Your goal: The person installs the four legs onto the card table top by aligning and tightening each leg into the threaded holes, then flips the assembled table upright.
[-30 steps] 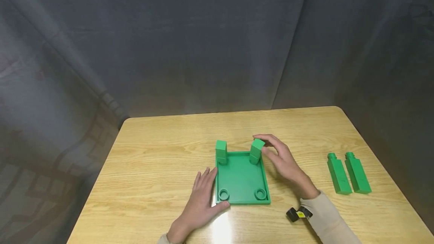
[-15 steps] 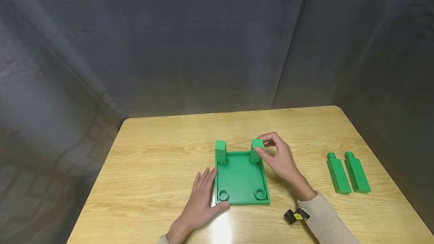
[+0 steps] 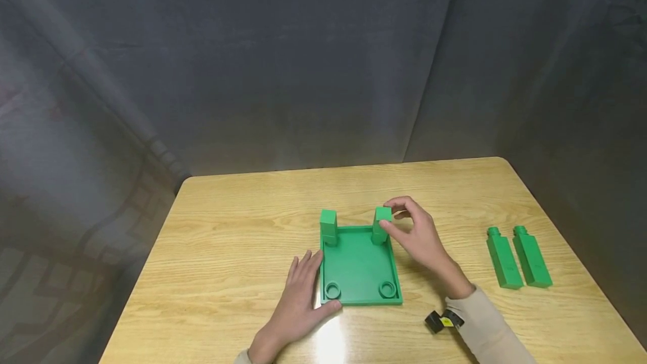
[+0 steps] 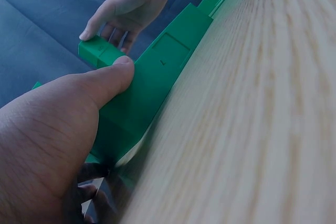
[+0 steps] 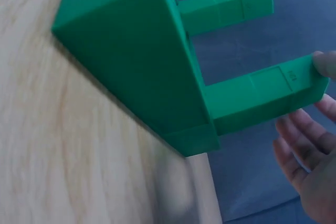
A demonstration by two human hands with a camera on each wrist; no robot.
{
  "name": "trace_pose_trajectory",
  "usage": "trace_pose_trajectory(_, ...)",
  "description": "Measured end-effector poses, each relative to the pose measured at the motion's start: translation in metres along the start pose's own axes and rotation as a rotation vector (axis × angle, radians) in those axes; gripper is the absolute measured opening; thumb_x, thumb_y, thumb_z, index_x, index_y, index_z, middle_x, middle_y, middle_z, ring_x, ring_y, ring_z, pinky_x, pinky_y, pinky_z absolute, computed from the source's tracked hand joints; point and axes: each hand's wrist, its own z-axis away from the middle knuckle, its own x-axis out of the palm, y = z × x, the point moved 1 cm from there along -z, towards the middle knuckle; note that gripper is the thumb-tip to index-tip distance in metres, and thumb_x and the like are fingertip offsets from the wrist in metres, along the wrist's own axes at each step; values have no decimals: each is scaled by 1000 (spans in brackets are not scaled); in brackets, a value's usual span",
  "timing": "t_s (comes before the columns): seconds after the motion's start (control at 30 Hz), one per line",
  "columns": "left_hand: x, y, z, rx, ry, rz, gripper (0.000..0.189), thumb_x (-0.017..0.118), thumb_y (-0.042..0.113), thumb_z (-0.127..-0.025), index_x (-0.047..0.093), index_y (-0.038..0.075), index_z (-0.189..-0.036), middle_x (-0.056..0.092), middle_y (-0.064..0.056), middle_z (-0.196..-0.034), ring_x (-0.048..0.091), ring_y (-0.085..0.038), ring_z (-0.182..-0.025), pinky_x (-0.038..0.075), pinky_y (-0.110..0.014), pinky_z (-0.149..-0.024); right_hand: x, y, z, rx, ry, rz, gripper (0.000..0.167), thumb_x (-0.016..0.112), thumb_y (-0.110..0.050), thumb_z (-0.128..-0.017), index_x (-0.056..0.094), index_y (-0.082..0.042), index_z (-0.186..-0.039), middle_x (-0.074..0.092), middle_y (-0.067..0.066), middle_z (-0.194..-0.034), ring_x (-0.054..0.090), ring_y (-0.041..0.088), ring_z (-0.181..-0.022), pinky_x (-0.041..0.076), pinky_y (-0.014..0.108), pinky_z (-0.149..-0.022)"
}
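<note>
A green square tabletop [image 3: 359, 271] of a small table lies underside up on the wooden table, with a raised rim and round sockets at its two near corners. Two square green legs stand upright at its far corners. My right hand [image 3: 422, 240] pinches the top of the far-right leg [image 3: 380, 232] between thumb and fingers. The far-left leg [image 3: 328, 226] stands untouched. My left hand [image 3: 298, 302] rests against the tabletop's near-left corner, its straight fingers along the left side and its thumb [image 4: 118, 74] on the front side.
Two more green legs [image 3: 505, 263] with threaded ends lie side by side at the right of the wooden table [image 3: 227, 240]. Dark grey curtains [image 3: 303, 72] hang behind and at both sides. A small black camera [image 3: 434, 322] is strapped to my right wrist.
The far-right leg has turned from askew to square with the tabletop. My right thumb and fingers have closed in on its top. The left hand stays where it was.
</note>
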Motion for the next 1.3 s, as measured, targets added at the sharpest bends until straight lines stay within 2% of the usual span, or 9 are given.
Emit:
trace_pose_trajectory(0.2, 1, -2, 0, 20, 7, -12, 104, 76, 61, -98, 31, 7, -175, 38, -12, -178, 28, -43, -166, -9, -28, -137, -6, -10, 4, 5, 9, -11, 62, 80, 0, -99, 56, -7, -156, 73, 11, -133, 64, 21, -119, 44, 44, -109)
trace_pose_trajectory(0.27, 1, -3, 0, 20, 6, -12, 104, 76, 61, -98, 31, 6, -175, 38, -12, -178, 28, -43, -166, -9, -28, -137, -9, -13, 8, 10, 28, -21, 65, 78, 1, -100, 54, -8, -159, 72, 12, -133, 63, 21, -120, 42, 42, -112)
trace_pose_trajectory(0.33, 1, -2, 0, 18, 8, -10, 105, 76, 62, -98, 31, 6, -175, 39, -12, -178, 28, -44, -166, -9, -28, -137, -13, -15, 14, 2, 54, -20, 66, 76, 4, -100, 53, -8, -160, 71, 12, -133, 63, 18, -121, 40, 36, -114)
trace_pose_trajectory(0.47, 0, -2, 0, 23, 17, -8, 105, 75, 63, -99, 31, 7, -175, 39, -13, -178, 28, -44, -166, -8, -28, -138, -25, -18, 28, -35, 123, 6, 62, 74, 10, -98, 59, -5, -155, 73, 13, -126, 62, 9, -121, 38, 21, -112)
trace_pose_trajectory(0.53, 0, -2, 0, 26, 20, -9, 104, 75, 63, -99, 31, 7, -175, 39, -12, -178, 28, -44, -166, -8, -28, -138, -31, -19, 37, -47, 157, 18, 60, 74, 14, -96, 64, -5, -151, 75, 12, -120, 62, 5, -119, 38, 17, -111)
trace_pose_trajectory(0.77, 2, -3, 1, 9, 8, -23, 104, 75, 62, -98, 30, 8, -175, 38, -11, -178, 28, -42, -167, -10, -26, -137, -50, -16, 74, -46, 233, 26, 55, 71, 24, -90, 69, 3, -141, 75, 3, -115, 64, 1, -120, 41, 14, -112)
trace_pose_trajectory(0.93, 3, -4, 0, 33, 10, -51, 103, 75, 61, -99, 31, 7, -175, 39, -12, -178, 30, -43, -165, -9, -27, -137, -61, -9, 97, -20, 281, 2, 52, 68, 27, -91, 66, 10, -139, 75, -5, -116, 64, 2, -122, 40, 14, -115)
trace_pose_trajectory(1.1, 1, -3, -2, 25, -5, -37, 104, 75, 61, -98, 30, 8, -175, 38, -12, -179, 28, -43, -166, -10, -28, -137, -72, 0, 103, 5, 337, -23, 46, 62, 27, -97, 61, 15, -142, 73, -9, -118, 64, 4, -117, 43, 15, -110)
trace_pose_trajectory(1.3, 0, -3, 0, 30, 8, -17, 105, 74, 63, -99, 31, 6, -175, 38, -14, -178, 28, -45, -166, -10, -28, -137, -86, 13, 104, 14, 390, 48, 52, 67, 29, -91, 63, 15, -141, 73, -11, -118, 65, 2, -112, 47, 12, -100)
